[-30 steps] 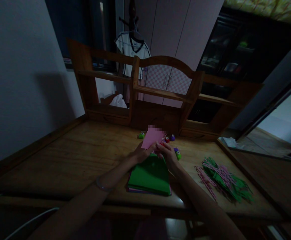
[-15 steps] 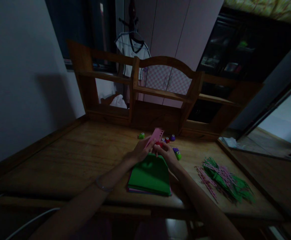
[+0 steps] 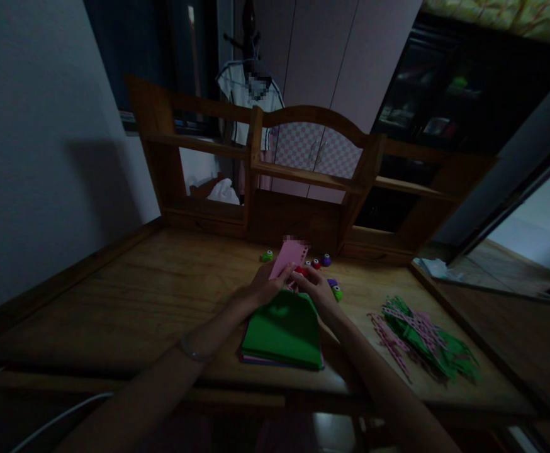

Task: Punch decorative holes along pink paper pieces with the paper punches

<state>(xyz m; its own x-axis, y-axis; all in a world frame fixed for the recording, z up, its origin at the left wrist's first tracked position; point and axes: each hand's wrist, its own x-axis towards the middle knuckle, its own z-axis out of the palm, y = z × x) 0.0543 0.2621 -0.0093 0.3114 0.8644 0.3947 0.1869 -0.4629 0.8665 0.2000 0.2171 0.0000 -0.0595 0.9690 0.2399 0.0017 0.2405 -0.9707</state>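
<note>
My left hand is closed on a pink sheet, held tilted above the desk, with a row of punched holes along its right edge. My right hand has its fingers wrapped around a small red craft punch at that edge; the fingers hide most of it. Below both hands lies a stack of coloured sheets, green on top with pink and darker ones beneath. Beyond my right hand are more small punches: a green one, a purple one and a red one.
To the right lies a heap of punched pink and green strips. Another green punch stands left of the pink sheet. A wooden shelf unit rises along the desk's back edge. A wall borders the left side.
The pink sheet has turned slightly, showing more of its face, and its top has shifted a little left. Both hands keep their holds and have barely moved.
</note>
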